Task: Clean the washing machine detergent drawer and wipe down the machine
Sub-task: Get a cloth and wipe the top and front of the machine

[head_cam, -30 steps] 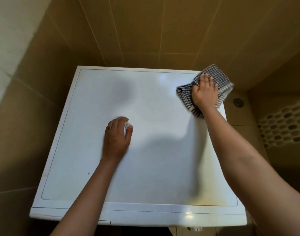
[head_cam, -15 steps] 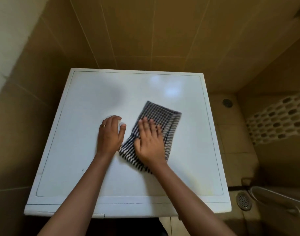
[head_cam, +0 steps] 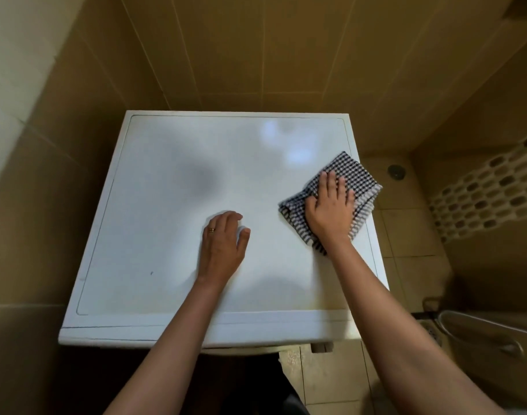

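Lower right, a metal bucket (head_cam: 480, 333) shows, its contents hidden. At centre, my left hand (head_cam: 222, 250) rests loosely curled and empty on the white washing machine top (head_cam: 166, 205). Farther right, my right hand (head_cam: 331, 211) presses flat on the checked cloth (head_cam: 350, 172) at the top's right edge.

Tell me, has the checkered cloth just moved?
Yes. The checkered cloth slid right, from beside the left hand to the right edge of the washing machine top.
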A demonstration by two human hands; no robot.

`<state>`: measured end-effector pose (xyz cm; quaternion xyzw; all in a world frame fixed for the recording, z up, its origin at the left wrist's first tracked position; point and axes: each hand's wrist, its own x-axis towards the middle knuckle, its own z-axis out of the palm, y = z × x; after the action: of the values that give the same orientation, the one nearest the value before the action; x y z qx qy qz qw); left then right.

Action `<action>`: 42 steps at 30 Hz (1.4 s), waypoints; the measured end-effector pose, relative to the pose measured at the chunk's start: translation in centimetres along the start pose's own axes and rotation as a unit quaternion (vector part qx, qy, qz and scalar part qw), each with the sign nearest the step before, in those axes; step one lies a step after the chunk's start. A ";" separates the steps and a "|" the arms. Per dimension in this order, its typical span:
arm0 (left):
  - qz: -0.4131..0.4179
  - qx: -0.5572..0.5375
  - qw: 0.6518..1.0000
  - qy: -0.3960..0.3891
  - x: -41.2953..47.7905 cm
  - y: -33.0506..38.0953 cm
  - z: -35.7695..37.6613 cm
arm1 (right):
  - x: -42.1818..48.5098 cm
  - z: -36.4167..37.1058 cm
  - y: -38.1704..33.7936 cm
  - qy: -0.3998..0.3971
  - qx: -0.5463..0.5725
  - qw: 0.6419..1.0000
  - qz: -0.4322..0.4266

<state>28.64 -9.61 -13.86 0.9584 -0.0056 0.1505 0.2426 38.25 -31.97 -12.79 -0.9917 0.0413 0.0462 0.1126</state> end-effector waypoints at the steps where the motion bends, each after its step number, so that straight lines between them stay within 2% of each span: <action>1: 0.002 0.006 1.000 -0.005 -0.5 0.1 0.1 | 0.2 0.2 -0.9 -0.009 -0.006 1.000 -0.002; 7: 0.013 0.036 0.999 -0.025 -3.2 1.6 -0.7 | -5.4 1.3 -3.1 -0.030 0.009 0.990 -0.138; 12: 0.022 0.030 0.999 -0.036 -5.4 2.4 -1.3 | -12.5 1.5 0.9 -0.040 -0.001 0.978 -0.204; 14: 0.017 0.023 0.999 -0.038 -6.4 2.6 -1.5 | -13.8 0.8 4.0 -0.043 -0.015 0.982 -0.183; 18: 0.016 0.017 0.999 -0.041 -8.0 3.1 -2.1 | -12.8 -0.8 9.0 -0.022 -0.031 0.997 -0.064; 23: 0.012 0.016 0.999 -0.026 -9.5 2.5 -3.7 | -10.1 -0.9 6.3 -0.023 -0.038 0.998 0.045; 25: 0.002 0.020 1.000 -0.024 -10.1 2.1 -4.3 | -11.2 -0.1 3.3 -0.014 -0.030 0.999 0.029; 30: -0.020 0.017 0.999 -0.027 -11.6 1.6 -5.8 | -19.5 2.4 -4.4 -0.025 0.023 0.990 -0.135; 35: -0.028 0.012 0.999 -0.024 -12.5 0.9 -6.6 | -23.6 2.8 -1.8 -0.019 0.036 0.980 -0.196; 38: -0.034 0.008 0.999 -0.020 -12.8 -0.2 -7.2 | -24.0 2.8 1.9 -0.003 0.033 0.984 -0.175; 42: -0.051 0.008 0.998 -0.022 -13.4 -2.3 -8.4 | -24.8 2.6 6.2 0.045 0.015 0.998 -0.049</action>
<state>13.62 -4.46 -11.80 0.9625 0.0388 0.1172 0.2417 12.91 -35.59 -14.17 -0.9918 -0.0015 -0.0043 0.1275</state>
